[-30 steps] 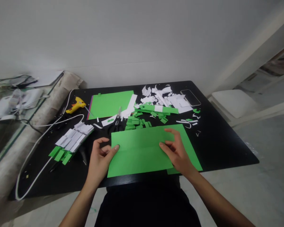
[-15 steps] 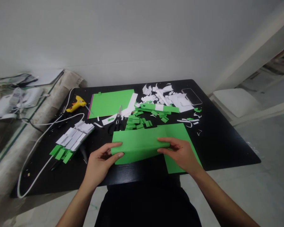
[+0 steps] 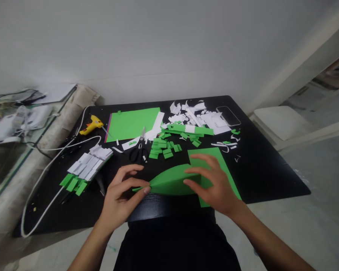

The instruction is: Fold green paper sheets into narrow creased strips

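My left hand [image 3: 120, 194] pinches the left end of a folded green paper [image 3: 171, 180] between thumb and index finger. The paper is bent, its middle bulging upward above the table's front edge. At its right end my right hand [image 3: 214, 182] has its fingers spread apart; whether the fingertips touch the paper I cannot tell. Beneath the right hand lies a flat green sheet [image 3: 217, 153]. Beyond the left hand rest black-handled scissors [image 3: 141, 145] and small folded green paper pieces [image 3: 161, 146].
A yellow glue gun [image 3: 92, 125], a white cable [image 3: 42, 169] and a bundle of white and green folded pieces [image 3: 87, 165] lie left. Behind are a green paper stack [image 3: 130, 122], green strips [image 3: 186, 129], white scraps [image 3: 192, 113] and a phone-like object [image 3: 228, 115] on the black table [image 3: 265, 169].
The green paper, earlier held fairly flat by both hands, is now bent and pinched at its left end. My right hand's fingers have opened from their grip.
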Action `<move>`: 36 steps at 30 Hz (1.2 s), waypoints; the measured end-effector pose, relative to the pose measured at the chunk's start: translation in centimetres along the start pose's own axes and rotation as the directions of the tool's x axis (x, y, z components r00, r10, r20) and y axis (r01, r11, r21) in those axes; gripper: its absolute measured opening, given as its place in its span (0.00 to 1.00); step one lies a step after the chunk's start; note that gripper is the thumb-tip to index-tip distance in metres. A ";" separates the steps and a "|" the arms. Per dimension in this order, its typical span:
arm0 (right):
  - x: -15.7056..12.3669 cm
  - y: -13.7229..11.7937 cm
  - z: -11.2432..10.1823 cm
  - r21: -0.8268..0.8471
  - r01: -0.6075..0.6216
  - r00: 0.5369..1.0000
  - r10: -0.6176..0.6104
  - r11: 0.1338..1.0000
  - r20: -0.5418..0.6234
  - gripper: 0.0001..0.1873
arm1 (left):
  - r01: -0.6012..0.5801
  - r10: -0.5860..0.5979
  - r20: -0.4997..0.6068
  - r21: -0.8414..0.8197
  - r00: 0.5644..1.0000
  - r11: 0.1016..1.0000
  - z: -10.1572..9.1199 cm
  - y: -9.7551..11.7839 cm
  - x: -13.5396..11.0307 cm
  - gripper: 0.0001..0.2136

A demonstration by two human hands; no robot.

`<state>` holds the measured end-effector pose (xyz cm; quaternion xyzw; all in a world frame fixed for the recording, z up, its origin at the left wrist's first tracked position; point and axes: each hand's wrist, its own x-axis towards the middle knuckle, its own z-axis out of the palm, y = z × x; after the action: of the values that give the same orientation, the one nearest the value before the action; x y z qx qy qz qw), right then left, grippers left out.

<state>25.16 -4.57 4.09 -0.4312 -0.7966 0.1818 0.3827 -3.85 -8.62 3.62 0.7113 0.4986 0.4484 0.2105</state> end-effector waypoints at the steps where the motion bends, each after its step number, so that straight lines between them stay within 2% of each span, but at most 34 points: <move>1: 0.3 -0.8 0.0 0.003 0.080 0.995 -0.080 0.997 0.058 0.09 | -0.006 0.007 0.040 -0.013 0.999 1.000 0.2 0.4 0.0 0.05; 4: 1.3 -3.5 0.6 0.110 0.207 0.953 -0.226 0.972 0.204 0.10 | 0.002 0.009 0.112 -0.099 0.994 0.995 1.0 1.7 0.1 0.04; 7: 2.2 -5.1 1.2 0.191 0.219 0.925 -0.266 0.957 0.271 0.06 | 0.055 -0.034 0.109 -0.193 0.993 0.980 1.8 2.8 0.1 0.04; 12: 3.0 -5.6 1.3 0.266 0.059 0.921 -0.155 0.962 0.358 0.07 | 0.141 -0.115 0.129 -0.208 0.985 0.968 1.8 3.0 -0.4 0.06; 15: 3.3 -4.9 1.0 0.291 -0.073 0.895 -0.067 0.954 0.442 0.06 | 0.262 -0.250 0.082 -0.195 0.965 0.945 1.0 2.0 -0.7 0.07; 16: 3.3 -4.4 0.7 0.292 -0.124 0.880 -0.031 0.949 0.475 0.06 | 0.326 -0.324 0.039 -0.195 0.945 0.925 0.6 1.5 -0.8 0.09; 19: 3.0 -2.0 -0.3 0.260 -0.302 0.813 0.105 0.917 0.573 0.07 | 0.510 -0.538 -0.082 -0.225 0.839 0.830 -1.0 -0.8 -1.1 0.13; 22: 2.3 0.5 -1.2 0.196 -0.438 0.756 0.241 0.877 0.609 0.10 | 0.631 -0.669 -0.101 -0.254 0.736 0.733 -2.1 -3.0 -1.7 0.16; 23: 2.0 1.0 -1.2 0.175 -0.457 0.754 0.275 0.872 0.597 0.10 | 0.662 -0.695 -0.082 -0.243 0.714 0.709 -2.2 -3.6 -1.9 0.16; 25: 1.6 1.4 -0.9 0.132 -0.450 0.775 0.313 0.883 0.549 0.10 | 0.692 -0.712 -0.054 -0.195 0.700 0.695 -1.8 -4.2 -2.2 0.17; 28: 0.8 0.6 0.7 0.106 -0.356 0.865 0.285 0.928 0.412 0.10 | 0.680 -0.685 -0.069 -0.079 0.725 0.729 -0.6 -4.5 -2.5 0.19; 30: 0.1 -0.4 2.2 0.126 -0.258 0.918 0.202 0.958 0.341 0.08 | 0.619 -0.608 -0.140 0.049 0.782 0.784 0.1 -4.4 -2.6 0.19; 33: -0.9 -1.7 4.6 0.121 -0.059 0.948 0.018 0.991 0.318 0.13 | 0.417 -0.339 -0.265 0.350 0.903 0.839 0.9 -3.9 -2.5 0.20; 35: -1.5 -2.2 6.1 0.073 0.022 0.947 -0.044 0.997 0.319 0.16 | 0.275 -0.177 -0.232 0.510 0.956 0.815 1.8 -3.4 -2.6 0.18; 36: -1.7 -2.3 6.8 0.045 0.046 0.945 -0.058 0.998 0.323 0.17 | 0.201 -0.138 -0.156 0.536 0.978 0.820 2.4 -3.1 -2.8 0.16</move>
<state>19.22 -6.99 0.43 -0.3670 -0.8563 0.2547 0.2591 -3.70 -9.50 -1.12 0.6689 0.6780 0.3047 0.0092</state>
